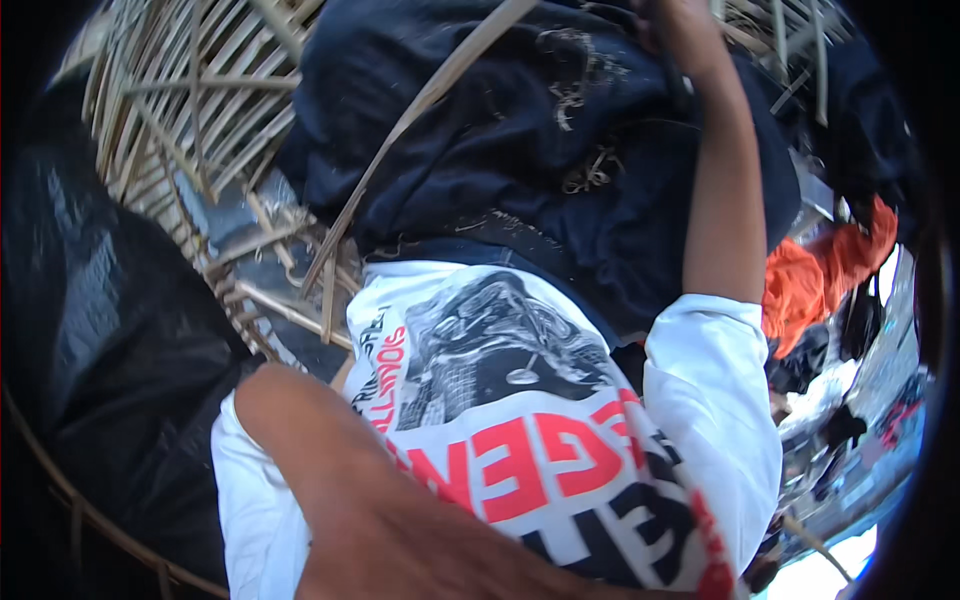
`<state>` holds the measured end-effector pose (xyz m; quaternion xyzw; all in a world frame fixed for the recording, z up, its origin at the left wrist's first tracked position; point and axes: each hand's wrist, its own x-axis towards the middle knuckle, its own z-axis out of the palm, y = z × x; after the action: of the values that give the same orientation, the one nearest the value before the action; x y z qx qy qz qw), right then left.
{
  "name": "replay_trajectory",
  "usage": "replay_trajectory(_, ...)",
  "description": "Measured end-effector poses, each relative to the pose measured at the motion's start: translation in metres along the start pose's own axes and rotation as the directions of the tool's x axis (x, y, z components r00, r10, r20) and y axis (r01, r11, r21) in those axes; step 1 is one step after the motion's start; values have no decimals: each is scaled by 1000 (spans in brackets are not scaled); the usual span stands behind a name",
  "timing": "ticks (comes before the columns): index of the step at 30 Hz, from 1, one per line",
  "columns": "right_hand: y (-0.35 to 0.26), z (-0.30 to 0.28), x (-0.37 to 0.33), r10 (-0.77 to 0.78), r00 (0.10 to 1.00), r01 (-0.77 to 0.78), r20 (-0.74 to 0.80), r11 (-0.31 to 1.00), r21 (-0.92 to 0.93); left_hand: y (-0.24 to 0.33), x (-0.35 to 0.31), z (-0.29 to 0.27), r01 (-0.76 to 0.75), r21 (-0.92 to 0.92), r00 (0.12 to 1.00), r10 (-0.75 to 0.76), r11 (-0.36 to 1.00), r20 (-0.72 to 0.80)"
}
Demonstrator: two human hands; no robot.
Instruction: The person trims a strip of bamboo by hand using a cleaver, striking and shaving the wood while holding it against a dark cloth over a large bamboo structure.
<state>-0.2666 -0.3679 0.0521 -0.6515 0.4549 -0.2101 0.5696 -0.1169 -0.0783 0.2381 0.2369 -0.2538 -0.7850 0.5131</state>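
Observation:
My left arm is bent up close at the bottom of the head view, and my left hand (430,550) lies near the lower edge, smeared and with its fingers out of sight. My right arm reaches away across my lap to the top edge. There my right hand (672,22) is cut off by the frame and blurred, so its grip does not show. A long pale split strip (425,105), like bamboo or palm stem, slants across my dark trousers (480,150). Curly thin shavings (592,172) cling to the cloth.
Many pale strips (215,85) lie crossed at the upper left. Black plastic sheeting (90,330) spreads along the left side. Orange cloth (815,280) sits to my right, with mixed clutter (850,430) below it.

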Motion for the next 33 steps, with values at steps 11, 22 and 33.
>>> replay_trajectory(11,37,-9,10,43,995,-73,95,937,342,10,18,16,71,8,996,-71,997,54)
replay_trajectory(22,19,-7,3,-96,991,86,96,991,105,-3,12,-10,230,15,972,-230,973,46)
replay_trajectory(33,50,-18,25,117,984,-153,134,939,307,-9,36,51,66,-26,974,-59,997,220)
